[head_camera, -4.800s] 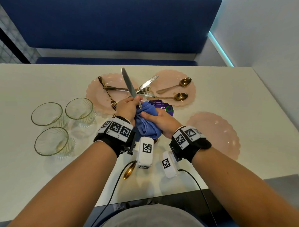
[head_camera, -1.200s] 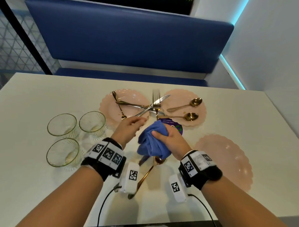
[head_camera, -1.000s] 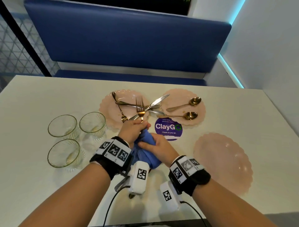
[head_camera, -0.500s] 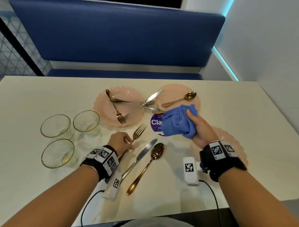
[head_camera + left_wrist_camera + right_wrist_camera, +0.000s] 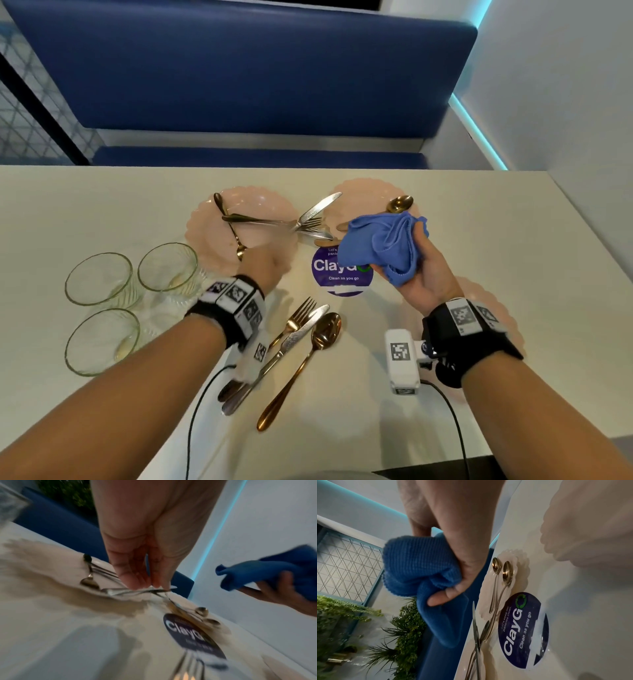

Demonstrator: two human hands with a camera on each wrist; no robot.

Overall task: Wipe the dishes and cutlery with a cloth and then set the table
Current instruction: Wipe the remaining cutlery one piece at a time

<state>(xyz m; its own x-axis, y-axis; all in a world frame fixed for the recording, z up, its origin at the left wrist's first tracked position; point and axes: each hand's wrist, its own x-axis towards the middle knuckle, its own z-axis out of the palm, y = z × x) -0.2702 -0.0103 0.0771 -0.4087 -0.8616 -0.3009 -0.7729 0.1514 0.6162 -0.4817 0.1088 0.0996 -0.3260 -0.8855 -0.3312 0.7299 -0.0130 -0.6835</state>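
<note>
My right hand (image 5: 424, 270) grips a bunched blue cloth (image 5: 383, 243) in the air over the far right pink plate (image 5: 363, 192); the right wrist view shows the cloth (image 5: 419, 568) wrapped by thumb and fingers. My left hand (image 5: 262, 263) reaches over the left pink plate (image 5: 270, 202), fingers straight, with its fingertips (image 5: 163, 585) touching the crossed cutlery (image 5: 123, 591) there. The left wrist view is blurred. A gold fork (image 5: 294, 322), a silver knife (image 5: 291, 342) and a gold spoon (image 5: 308, 356) lie side by side near the front edge.
Three empty glasses (image 5: 99, 277) stand at the left. A third pink plate (image 5: 507, 318) lies under my right wrist. A purple round sticker (image 5: 342, 270) is on the table centre. Gold spoons (image 5: 506, 569) lie on the far right plate. A blue bench (image 5: 239, 68) lies behind, a wall at right.
My left hand let go of the gold fork beside the knife and moved forward onto the left plate's cutlery. My right hand with the cloth stayed raised at the right.
</note>
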